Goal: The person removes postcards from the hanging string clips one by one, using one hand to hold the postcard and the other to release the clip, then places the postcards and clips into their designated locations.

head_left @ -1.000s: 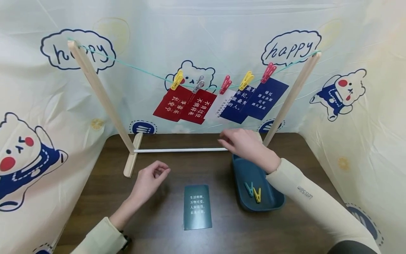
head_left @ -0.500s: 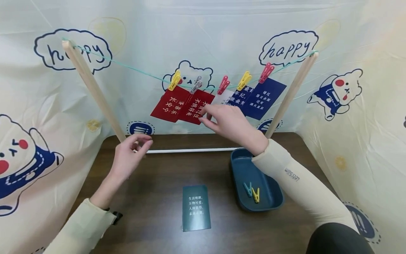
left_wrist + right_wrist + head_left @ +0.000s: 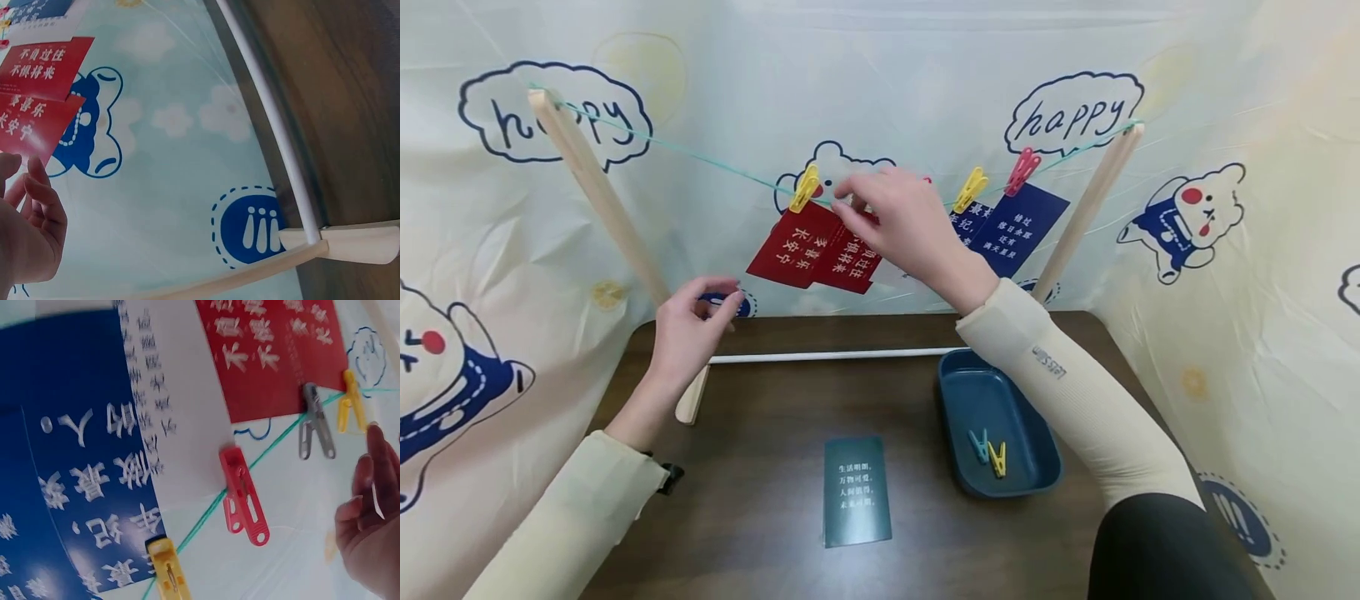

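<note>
My right hand [image 3: 902, 221] is raised at the string [image 3: 715, 163], its fingers loosely bent and nothing held. Its fingertips are close to the leftmost yellow clothespin [image 3: 805, 189]; I cannot tell whether they touch. That clothespin hangs a red card [image 3: 793, 250]. Behind the hand in the head view, a grey clothespin [image 3: 315, 422] is hidden and a pink clothespin [image 3: 244, 494] mostly so; the right wrist view shows both clipped on. Farther right hang blue cards [image 3: 1022, 229]. My left hand [image 3: 688, 329], fingers relaxed and holding nothing, is in front of the left wooden post [image 3: 598, 196].
A dark green printed card [image 3: 856, 492] lies on the brown table [image 3: 760, 467]. To its right stands a blue tray [image 3: 988, 387] with a teal clothespin [image 3: 978, 447] and a yellow one inside. A white rod [image 3: 835, 356] runs low between the posts.
My right hand has risen from above the tray, leftwards to the string near the left yellow clothespin. The left hand has moved up and left towards the post. Cards and clothespins keep their places.
</note>
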Demonstrator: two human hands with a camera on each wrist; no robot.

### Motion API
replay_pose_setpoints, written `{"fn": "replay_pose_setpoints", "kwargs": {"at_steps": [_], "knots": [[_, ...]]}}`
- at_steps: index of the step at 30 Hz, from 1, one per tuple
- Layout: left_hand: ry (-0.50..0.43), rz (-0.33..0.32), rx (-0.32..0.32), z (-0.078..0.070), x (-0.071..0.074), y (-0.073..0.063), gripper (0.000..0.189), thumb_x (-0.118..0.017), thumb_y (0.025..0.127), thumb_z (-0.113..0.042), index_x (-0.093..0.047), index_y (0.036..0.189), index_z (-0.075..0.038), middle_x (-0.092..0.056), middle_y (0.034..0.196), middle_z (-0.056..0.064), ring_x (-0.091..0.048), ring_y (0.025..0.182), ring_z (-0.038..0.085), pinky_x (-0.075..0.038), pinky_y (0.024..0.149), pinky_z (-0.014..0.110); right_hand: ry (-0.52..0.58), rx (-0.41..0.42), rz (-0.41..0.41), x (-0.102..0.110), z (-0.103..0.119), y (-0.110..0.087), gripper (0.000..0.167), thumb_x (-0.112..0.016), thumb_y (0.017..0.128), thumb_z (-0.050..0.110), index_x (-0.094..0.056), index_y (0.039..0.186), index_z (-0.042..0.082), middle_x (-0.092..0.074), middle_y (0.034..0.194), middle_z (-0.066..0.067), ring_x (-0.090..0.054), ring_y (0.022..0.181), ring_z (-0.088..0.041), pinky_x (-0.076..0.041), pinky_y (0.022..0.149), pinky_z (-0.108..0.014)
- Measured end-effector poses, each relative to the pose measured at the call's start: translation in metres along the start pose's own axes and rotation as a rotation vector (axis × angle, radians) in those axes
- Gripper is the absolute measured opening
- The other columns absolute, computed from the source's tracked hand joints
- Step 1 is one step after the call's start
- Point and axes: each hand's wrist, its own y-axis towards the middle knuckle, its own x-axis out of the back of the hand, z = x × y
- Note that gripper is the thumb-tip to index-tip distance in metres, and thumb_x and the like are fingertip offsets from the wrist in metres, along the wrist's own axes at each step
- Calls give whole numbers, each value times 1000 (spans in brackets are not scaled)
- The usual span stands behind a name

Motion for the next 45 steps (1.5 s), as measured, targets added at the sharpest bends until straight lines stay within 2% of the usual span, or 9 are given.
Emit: {"fn": "replay_pose_setpoints", "kwargs": {"at_steps": [3,8,14,22,27,31,39,45], "knots": [[-9,-4,19,2,1,4,32,-68,103,-28,-70,129,-9,-71,121,11,-63,61,0,-49,56,15,-10,37,-27,-3,-3,12,25,-68,102,26,-72,118,7,-77,105,-7,-61,95,-22,-47,84,-33],[-27,-17,44,3,-2,9,35,-67,103,-30,-69,133,-12,-68,131,10,-63,63,-3,-46,54,16,-37,-8,29,-7,-8,27,31,-70,101,32,-71,121,8,-76,107,-5,-57,103,-20,-44,92,-33],[-73,-8,55,-1,-14,18,40,-68,102,-32,-68,136,-11,-68,134,12,-64,65,-4,-50,58,14,-53,-40,73,-12,-13,33,35,-70,101,34,-70,126,10,-74,114,-4,-55,110,-20,-41,99,-34],[-83,37,52,-6,-20,23,44,-67,103,-31,-63,143,-12,-65,139,15,-63,62,2,-51,57,16,-57,-152,241,-12,-12,42,61,-66,100,46,-54,151,15,-69,137,0,-48,135,-18,-31,116,-36],[-93,42,61,-7,-21,26,43,-66,104,-31,-63,141,-10,-66,133,18,-62,61,4,-50,56,17,-25,-209,311,-11,-11,50,62,-64,101,48,-51,154,18,-67,139,4,-41,142,-14,-25,120,-31],[-105,37,54,-8,-24,29,38,-65,104,-29,-66,136,-7,-69,123,18,-60,59,7,-51,57,18,-3,-221,322,-9,-10,53,58,-63,102,48,-55,151,19,-67,139,4,-39,144,-13,-24,120,-28],[-123,30,72,-12,-25,32,33,-63,105,-30,-71,127,-5,-71,119,18,-58,56,7,-48,53,18,50,-235,306,-9,-10,55,47,-64,103,43,-62,143,19,-70,134,4,-42,141,-13,-25,119,-28],[-124,14,72,-12,-28,33,33,-65,105,-29,-73,123,-4,-72,115,18,-59,57,7,-51,55,17,118,-220,275,-10,-13,53,42,-67,102,36,-65,138,14,-71,130,-1,-48,135,-17,-33,115,-32]]}}
